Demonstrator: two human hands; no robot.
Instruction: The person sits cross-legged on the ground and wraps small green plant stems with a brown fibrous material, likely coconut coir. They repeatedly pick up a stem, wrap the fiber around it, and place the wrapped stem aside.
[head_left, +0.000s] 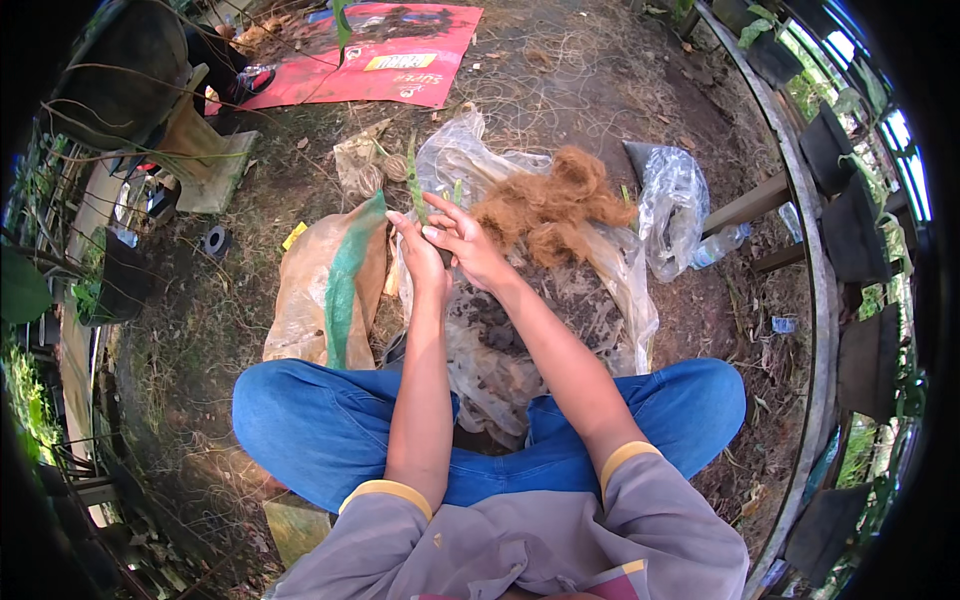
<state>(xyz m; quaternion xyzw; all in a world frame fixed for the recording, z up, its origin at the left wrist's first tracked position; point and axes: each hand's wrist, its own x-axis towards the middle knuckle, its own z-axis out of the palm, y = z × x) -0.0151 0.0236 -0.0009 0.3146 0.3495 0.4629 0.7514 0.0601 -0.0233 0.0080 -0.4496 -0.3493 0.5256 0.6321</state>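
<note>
A narrow green plant cutting (415, 180) stands up between my two hands, its lower end at my fingertips. My left hand (421, 259) is on its left side, thumb pointing up. My right hand (469, 244) meets it from the right, with thumb and index finger at the lower end. Just beyond, brown coconut fibre (559, 199) is heaped on a clear plastic sheet (480, 161). Dark soil (502, 322) lies on the sheet nearer my crossed legs. Two balls of twine (382, 172) rest past my fingertips.
A woven sack (307, 277) with a green stripe lies at left. At right are a clear plastic bag (671, 202), a plastic bottle (720, 246) and a rack rail (806, 225) with black pots. Another person's shoe (253, 81) touches a red printed sheet (337, 79).
</note>
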